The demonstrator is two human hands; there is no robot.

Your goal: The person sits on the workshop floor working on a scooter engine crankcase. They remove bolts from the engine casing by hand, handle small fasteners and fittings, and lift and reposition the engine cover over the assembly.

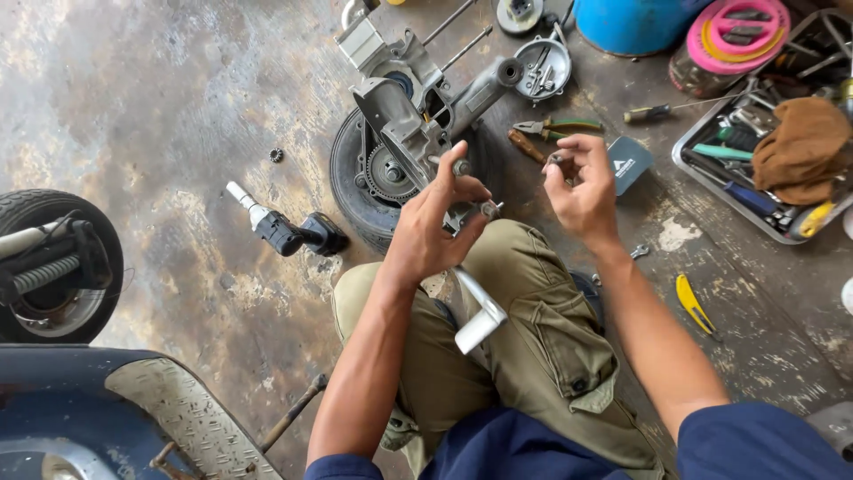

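Holding a small metal fitting (490, 209) pinched in left hand (435, 227) fingertips, above the knee, just in front of the engine case (413, 120) lying on the tyre (348, 182). Right hand (582, 187) is closed on a tiny dark part (557, 161). Risk: either piece slips and rolls off across the cluttered floor (178, 107), lost near the pliers (555, 127) or tool tray (711, 182).
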